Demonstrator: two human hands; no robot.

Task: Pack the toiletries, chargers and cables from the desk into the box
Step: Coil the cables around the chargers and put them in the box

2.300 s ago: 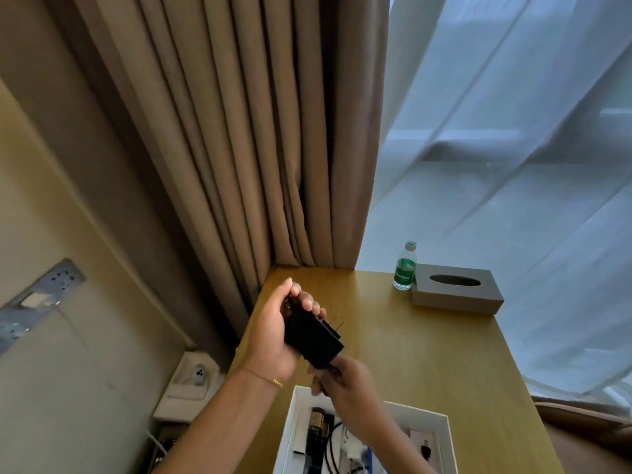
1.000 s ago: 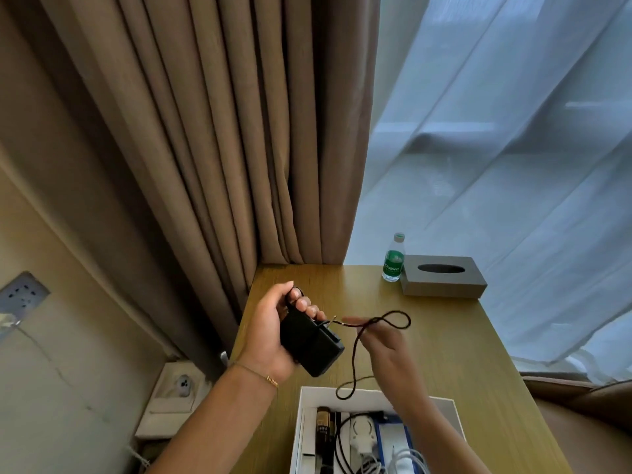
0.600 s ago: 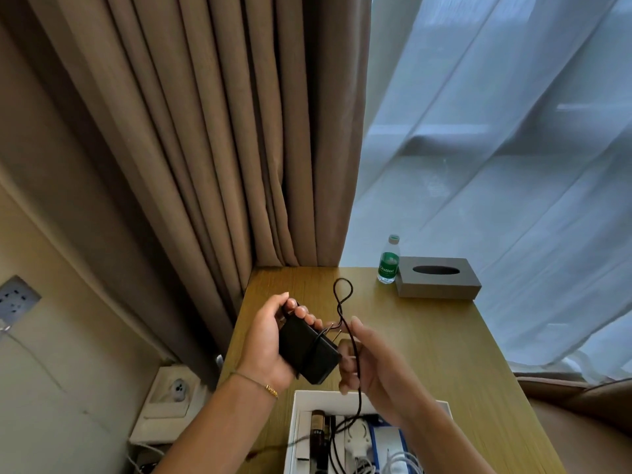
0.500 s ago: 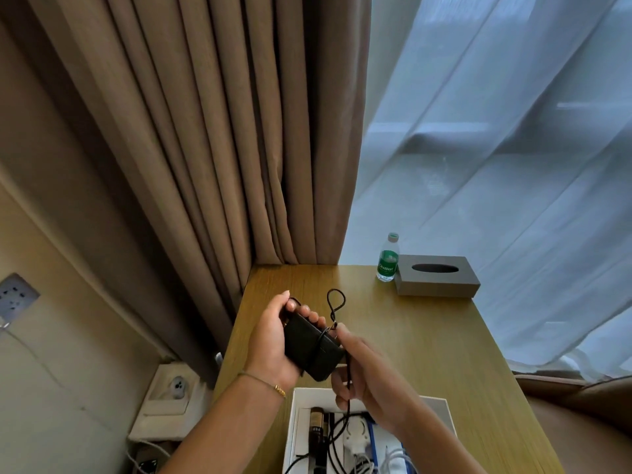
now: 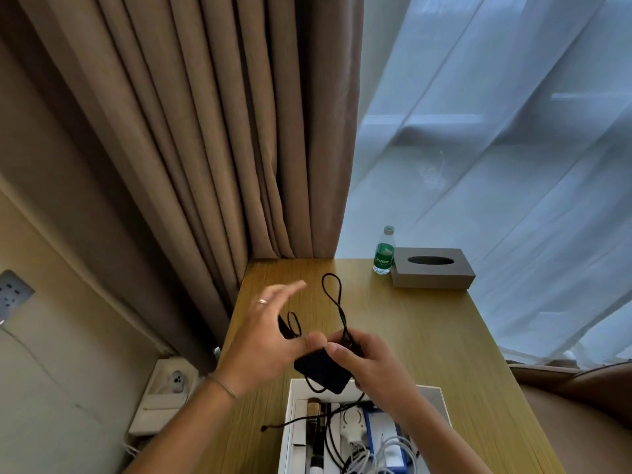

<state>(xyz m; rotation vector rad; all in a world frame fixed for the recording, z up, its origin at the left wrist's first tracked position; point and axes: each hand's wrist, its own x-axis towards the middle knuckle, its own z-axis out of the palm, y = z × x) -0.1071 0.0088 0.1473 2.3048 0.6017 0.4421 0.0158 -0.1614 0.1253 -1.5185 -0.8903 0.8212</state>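
Observation:
A black charger block (image 5: 321, 370) hangs just above the far rim of the white box (image 5: 293, 405). My right hand (image 5: 367, 366) grips the block together with its thin black cable (image 5: 333, 295), which stands up in a tall loop; a second small loop shows behind my left hand. That left hand (image 5: 265, 336) is beside the block with fingers spread and straight, its thumb close to the block's top. One cable end trails over the box's left wall onto the desk (image 5: 410, 336). Inside the box lie a white charger (image 5: 352, 429), white cables, a blue item and a dark tube.
At the desk's far right stand a green-labelled water bottle (image 5: 384, 251) and a grey tissue box (image 5: 432, 268). Brown curtains (image 5: 222, 131) hang behind the desk's far left corner, sheer ones at right. Wall sockets (image 5: 12, 295) sit to the left, a brown seat (image 5: 581, 398) to the right.
My left hand has let go of the charger block and spread its fingers. My right hand now holds the block and the cable, whose loop stands taller.

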